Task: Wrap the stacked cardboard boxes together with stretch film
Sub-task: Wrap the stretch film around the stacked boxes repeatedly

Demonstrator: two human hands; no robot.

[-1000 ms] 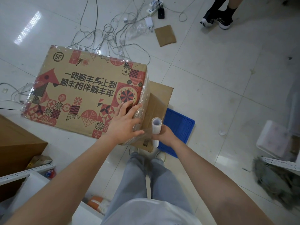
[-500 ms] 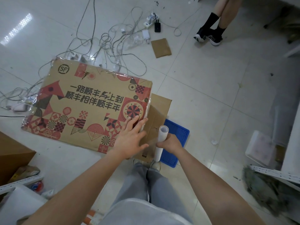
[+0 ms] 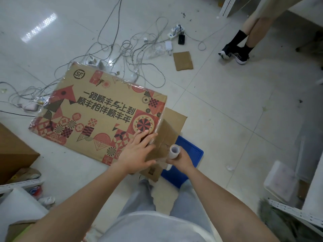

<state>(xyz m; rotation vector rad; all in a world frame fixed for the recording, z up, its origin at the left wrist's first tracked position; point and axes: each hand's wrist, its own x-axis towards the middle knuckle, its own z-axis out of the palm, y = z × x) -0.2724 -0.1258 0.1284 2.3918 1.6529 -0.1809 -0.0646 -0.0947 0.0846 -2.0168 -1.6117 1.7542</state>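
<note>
A stack of flattened cardboard boxes (image 3: 90,109) stands on the floor, its printed red-and-black top face shiny with stretch film. A plain brown box (image 3: 172,123) juts out beneath its right end. My left hand (image 3: 138,151) presses flat on the near right corner of the top box, fingers straight. My right hand (image 3: 181,159) grips a small stretch film roll (image 3: 173,151) held upright right beside that corner. A short span of clear film runs from the roll to the box side.
A blue plastic crate (image 3: 192,158) sits under the boxes' right end. Tangled cables and power strips (image 3: 139,49) lie behind the stack, with a cardboard scrap (image 3: 183,60). Another person's legs (image 3: 244,41) stand far right. A brown box (image 3: 12,154) is at left; metal shelving (image 3: 297,215) at right.
The view has tilted up and back a little. My left hand has slid slightly along the box corner, still flat. My right hand keeps the roll beside the corner.
</note>
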